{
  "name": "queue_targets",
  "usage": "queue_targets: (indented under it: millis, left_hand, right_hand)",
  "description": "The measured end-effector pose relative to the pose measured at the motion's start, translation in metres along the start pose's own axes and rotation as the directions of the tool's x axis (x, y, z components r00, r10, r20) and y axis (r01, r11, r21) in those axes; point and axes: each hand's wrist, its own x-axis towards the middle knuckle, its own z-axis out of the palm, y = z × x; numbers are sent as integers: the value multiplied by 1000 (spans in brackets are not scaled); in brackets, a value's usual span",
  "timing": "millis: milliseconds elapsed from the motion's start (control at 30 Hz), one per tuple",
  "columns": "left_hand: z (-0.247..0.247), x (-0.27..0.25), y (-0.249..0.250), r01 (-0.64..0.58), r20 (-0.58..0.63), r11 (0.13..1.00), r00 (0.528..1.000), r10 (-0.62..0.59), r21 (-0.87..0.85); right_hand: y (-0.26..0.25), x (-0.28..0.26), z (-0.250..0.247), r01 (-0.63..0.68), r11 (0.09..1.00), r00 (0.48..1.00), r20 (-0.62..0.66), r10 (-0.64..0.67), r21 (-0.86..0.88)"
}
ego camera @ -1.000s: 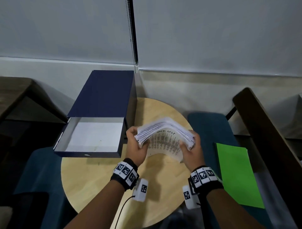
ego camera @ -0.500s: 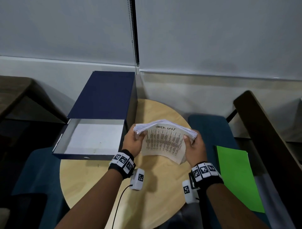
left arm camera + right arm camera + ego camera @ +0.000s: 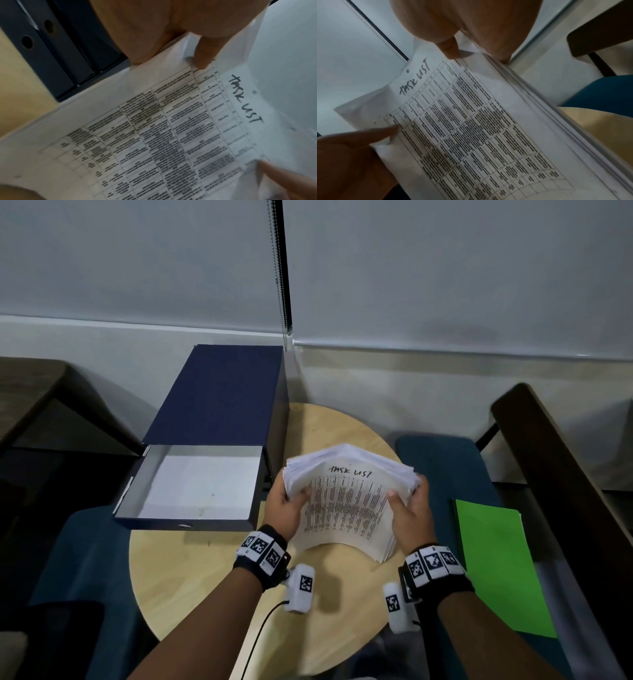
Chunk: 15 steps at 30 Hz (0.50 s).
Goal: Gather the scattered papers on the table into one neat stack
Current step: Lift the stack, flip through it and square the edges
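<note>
A thick stack of white papers [image 3: 346, 501] stands on its lower edge on the round wooden table [image 3: 205, 577], bowed toward me. Its front sheet is a printed table headed "TASK LIST" in handwriting [image 3: 171, 135] [image 3: 471, 128]. My left hand [image 3: 286, 510] grips the stack's left edge, thumb on the front sheet. My right hand [image 3: 409, 513] grips the right edge the same way. In each wrist view a thumb presses the printed sheet; the fingers behind the stack are hidden.
An open dark blue box file [image 3: 202, 474] with a white interior lies at the table's left. A green folder [image 3: 496, 570] rests on the blue seat [image 3: 442, 460] at right. A dark wooden armrest [image 3: 555, 467] runs along the far right.
The stack has come down from being held tilted in the air and now rests with its lower edge on the table, its front sheet more upright. Both hands kept their grip.
</note>
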Motion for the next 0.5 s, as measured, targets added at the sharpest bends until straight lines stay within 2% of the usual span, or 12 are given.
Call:
queue_targets:
  millis: [100, 167, 233, 333, 400, 500]
  left_hand:
    - [-4, -9, -6, 75, 73, 997, 994, -77, 22]
    - [-1, -9, -5, 93, 90, 996, 992, -92, -3]
    - [0, -6, -7, 105, 99, 994, 989, -105, 12]
    - [-4, -3, -13, 146, 105, 989, 983, -149, 38]
    - [-4, -2, -13, 185, 114, 982, 976, -188, 39]
    - [2, -2, -11, 215, 54, 973, 974, -220, 80]
  right_hand:
    - [14, -8, -8, -57, 996, 998, 23, 56, 66]
    - [17, -5, -11, -37, 993, 999, 35, 34, 114]
    - [18, 0, -8, -16, 994, 999, 53, 10, 111]
    - [20, 8, -6, -82, 992, 995, 64, 76, 96]
    - [27, 13, -6, -99, 994, 994, 57, 96, 40]
    - [33, 11, -1, -79, 981, 996, 28, 85, -175]
